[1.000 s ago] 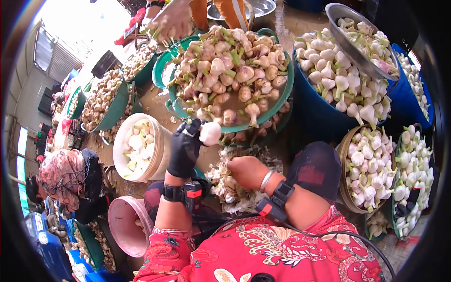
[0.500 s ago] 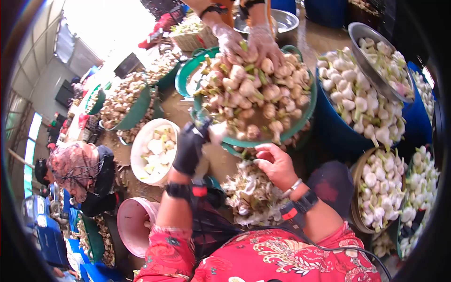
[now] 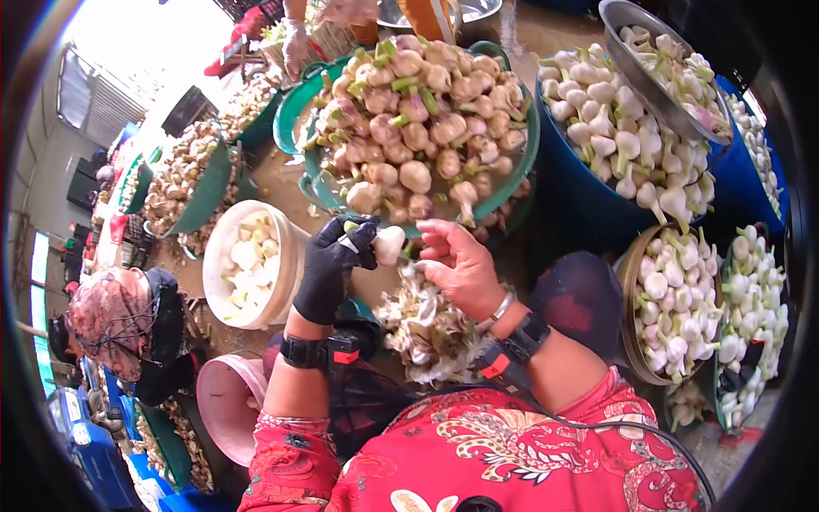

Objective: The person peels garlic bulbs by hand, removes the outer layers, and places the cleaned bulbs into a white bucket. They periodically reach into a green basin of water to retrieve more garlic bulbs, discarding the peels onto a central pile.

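My left hand [image 3: 328,271], in a black glove, is closed around a white garlic bulb [image 3: 390,246] that sticks out past the fingertips. A small pale strip shows between the gloved fingers; I cannot make out what it is. My bare right hand [image 3: 465,271] is just right of the bulb, fingers curved and thumb apart, with nothing visible in it. Below both hands lies a heap of dry garlic skins [image 3: 431,328]. Beyond them stands a green basin [image 3: 529,158] piled with untrimmed garlic bulbs [image 3: 415,177].
A white bucket [image 3: 294,256] with cleaned garlic and a pink bucket [image 3: 223,410] stand at left. On the right are a blue tub [image 3: 567,192] of bulbs, a tilted metal bowl [image 3: 674,118] and a round container [image 3: 630,316]. Another person's hand [image 3: 296,47] is at top left.
The other person's hands have left the garlic pile; one now shows farther up and left. My right hand's fingers have spread near the bulb. The whole view has shifted.
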{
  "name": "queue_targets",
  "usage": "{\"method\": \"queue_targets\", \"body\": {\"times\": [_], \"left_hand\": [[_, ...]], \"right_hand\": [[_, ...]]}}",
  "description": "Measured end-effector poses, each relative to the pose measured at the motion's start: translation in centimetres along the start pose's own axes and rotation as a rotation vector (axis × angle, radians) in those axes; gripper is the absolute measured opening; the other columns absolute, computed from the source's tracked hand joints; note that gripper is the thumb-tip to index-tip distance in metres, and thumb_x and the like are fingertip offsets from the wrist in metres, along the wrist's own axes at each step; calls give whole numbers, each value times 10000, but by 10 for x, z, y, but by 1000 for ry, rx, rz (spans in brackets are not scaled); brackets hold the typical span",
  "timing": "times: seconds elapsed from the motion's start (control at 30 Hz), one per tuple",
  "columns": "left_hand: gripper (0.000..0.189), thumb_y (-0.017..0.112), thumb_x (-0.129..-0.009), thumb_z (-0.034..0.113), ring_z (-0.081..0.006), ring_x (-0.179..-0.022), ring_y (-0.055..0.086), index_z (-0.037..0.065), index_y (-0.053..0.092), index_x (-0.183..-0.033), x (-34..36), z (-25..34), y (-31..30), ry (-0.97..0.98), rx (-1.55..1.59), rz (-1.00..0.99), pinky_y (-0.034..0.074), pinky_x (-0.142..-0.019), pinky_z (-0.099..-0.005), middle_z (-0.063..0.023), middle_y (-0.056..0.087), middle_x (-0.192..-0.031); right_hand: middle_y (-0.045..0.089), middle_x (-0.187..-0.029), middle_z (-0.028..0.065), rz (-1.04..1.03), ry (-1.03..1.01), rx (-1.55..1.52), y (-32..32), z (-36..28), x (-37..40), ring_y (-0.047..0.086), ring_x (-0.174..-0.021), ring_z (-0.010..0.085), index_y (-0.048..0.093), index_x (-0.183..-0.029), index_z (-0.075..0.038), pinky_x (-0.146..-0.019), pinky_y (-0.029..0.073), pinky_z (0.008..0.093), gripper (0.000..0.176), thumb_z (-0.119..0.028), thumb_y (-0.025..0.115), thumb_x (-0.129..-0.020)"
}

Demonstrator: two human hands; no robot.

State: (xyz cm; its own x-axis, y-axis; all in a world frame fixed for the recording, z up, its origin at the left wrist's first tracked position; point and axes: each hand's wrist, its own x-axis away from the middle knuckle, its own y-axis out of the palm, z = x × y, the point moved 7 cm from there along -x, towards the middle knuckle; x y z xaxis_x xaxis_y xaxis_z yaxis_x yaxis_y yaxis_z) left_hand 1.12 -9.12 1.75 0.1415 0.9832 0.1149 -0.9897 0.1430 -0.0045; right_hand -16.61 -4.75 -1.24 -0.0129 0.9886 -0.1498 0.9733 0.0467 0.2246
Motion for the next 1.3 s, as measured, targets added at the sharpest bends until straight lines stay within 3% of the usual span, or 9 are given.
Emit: {"method": "queue_targets", "body": {"times": [0.3, 0.4, 0.5, 0.53, 0.6, 0.63, 0.8, 0.97, 1.3], "left_hand": [[158, 618, -849, 96, -107, -567, 560, -8, 633, -967, 7, -11, 27, -63, 23, -72, 453, -550, -234, -56, 612, -725], [190, 594, -821, 18, -130, -588, 583, -9, 609, -1008, 12, -2, 35, 272, -461, -161, 478, -573, -259, -83, 627, -805], [276, 538, -804, -44, -166, -648, 619, -14, 561, -1077, 29, 22, 31, 777, -807, 71, 507, -564, -270, -107, 623, -873], [276, 538, -804, -44, -166, -648, 619, -14, 561, -1077, 30, 17, 24, 773, -810, 71, 507, -564, -270, -107, 623, -873], [283, 521, -805, -56, -151, -656, 615, -20, 565, -1082, 13, -16, 11, 168, -151, -45, 502, -551, -260, -101, 611, -870], [293, 505, -810, -69, -136, -651, 604, -24, 568, -1092, 24, 8, 28, 370, -536, -92, 498, -547, -257, -90, 603, -865], [240, 551, -862, 26, -132, -626, 588, -7, 577, -1099, 28, -2, 41, 355, -289, -25, 503, -570, -266, -71, 607, -867], [194, 570, -905, 150, -153, -650, 595, 23, 560, -1051, 25, -40, 41, -114, 510, 78, 510, -618, -290, -97, 628, -857], [104, 600, -859, 67, -180, -673, 636, 4, 577, -939, 43, -32, 58, 9, 111, 38, 514, -640, -287, -77, 629, -818]], "right_hand": [[551, -849, 30, 13, -246, 164, -9, -21, -2, 546, -757, 113, 658, -879, -59, -668, 467, 248, 185, 54, 632, -736], [557, -764, 28, 7, -399, 330, -6, -35, 0, 548, -740, 115, 621, -816, -33, -655, 460, 250, 98, 49, 620, -763], [566, -753, -8, 113, 68, -97, -25, 2, 0, 526, -641, 66, 588, -803, -27, -602, 456, 211, 58, 21, 572, -833], [560, -761, -20, 109, 88, -65, -28, 5, -3, 518, -621, 49, 581, -835, -36, -588, 459, 204, 64, 21, 556, -848], [555, -759, -21, 59, 183, -200, -19, 6, -4, 521, -644, 47, 573, -892, -39, -595, 458, 205, 70, 14, 562, -848], [556, -761, -22, 54, 169, -209, -14, 5, -4, 519, -654, 44, 565, -913, -41, -599, 457, 203, 84, 6, 574, -844], [593, -794, -23, -19, 138, 5, -9, 14, 0, 540, -714, 31, 584, -883, -30, -660, 473, 199, 79, -17, 636, -825], [613, -707, 17, 122, 42, 72, -15, 15, 1, 557, -634, 72, 612, -795, -24, -595, 477, 245, 74, -63, 672, -777], [612, -678, 149, 213, -66, 400, -23, 11, 2, 598, -570, 187, 628, -778, -8, -569, 483, 301, 78, -47, 564, -755]]}}
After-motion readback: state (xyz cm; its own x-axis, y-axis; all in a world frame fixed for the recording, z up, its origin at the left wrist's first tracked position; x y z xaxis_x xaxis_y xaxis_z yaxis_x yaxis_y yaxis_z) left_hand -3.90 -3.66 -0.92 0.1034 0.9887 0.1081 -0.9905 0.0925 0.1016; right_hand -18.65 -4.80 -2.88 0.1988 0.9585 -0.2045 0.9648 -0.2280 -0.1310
